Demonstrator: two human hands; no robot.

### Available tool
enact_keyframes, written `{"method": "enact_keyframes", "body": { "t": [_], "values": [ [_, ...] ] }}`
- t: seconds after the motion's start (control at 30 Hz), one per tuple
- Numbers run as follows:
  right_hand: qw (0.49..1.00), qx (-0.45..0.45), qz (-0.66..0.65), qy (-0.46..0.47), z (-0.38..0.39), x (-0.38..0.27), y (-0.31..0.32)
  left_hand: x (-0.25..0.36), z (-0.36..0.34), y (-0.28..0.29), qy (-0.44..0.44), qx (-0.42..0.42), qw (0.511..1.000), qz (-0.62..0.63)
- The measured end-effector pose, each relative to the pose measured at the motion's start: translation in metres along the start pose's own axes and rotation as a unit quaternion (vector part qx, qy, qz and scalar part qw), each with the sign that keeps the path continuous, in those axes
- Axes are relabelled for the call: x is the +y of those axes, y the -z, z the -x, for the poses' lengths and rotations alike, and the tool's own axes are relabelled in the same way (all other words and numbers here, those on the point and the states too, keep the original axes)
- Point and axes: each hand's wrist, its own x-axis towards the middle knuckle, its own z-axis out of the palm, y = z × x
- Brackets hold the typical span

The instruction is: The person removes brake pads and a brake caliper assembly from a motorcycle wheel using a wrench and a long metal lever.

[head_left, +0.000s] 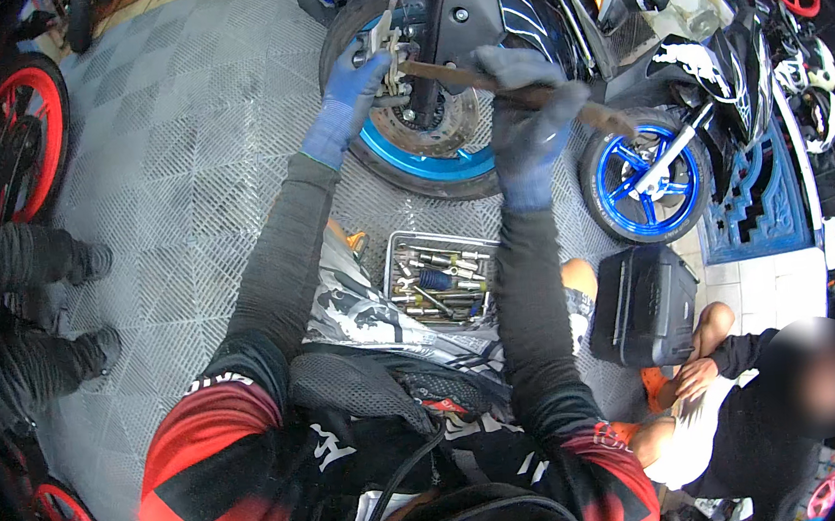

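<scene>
My left hand (354, 106), in a blue-grey glove, is closed on a metal brake caliper (390, 54) beside the dark fork leg of a motorbike's blue-rimmed front wheel (429, 171). My right hand (530, 119), gloved alike and slightly blurred, grips a long brown bar-like tool (610, 119) that slants from the caliper down to the right. Whether the tool's tip touches the caliper is hard to tell. Below my hands, between my forearms, lies a metal tray (392, 263) of sockets and other tools.
A second motorbike (681, 69) with a blue wheel stands right, above a black case (633, 310). A person (735, 421) sits at lower right; another person's legs (35, 257) show at left beside red-rimmed wheels (49, 135). Grey tiled flooring (144, 136) lies around.
</scene>
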Motion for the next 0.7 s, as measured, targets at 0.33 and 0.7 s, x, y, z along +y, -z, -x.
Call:
{"method": "enact_keyframes", "body": {
  "t": [0.33,0.7],
  "values": [
    [0.819,-0.373,0.128,-0.417,0.073,-0.048,0.019,0.001,-0.006,0.010,-0.059,-0.059,0.996,-0.020],
    [0.781,-0.232,0.325,-0.480,0.058,-0.055,0.060,0.009,-0.011,0.029,-0.030,-0.071,0.989,-0.123]
  ]
}}
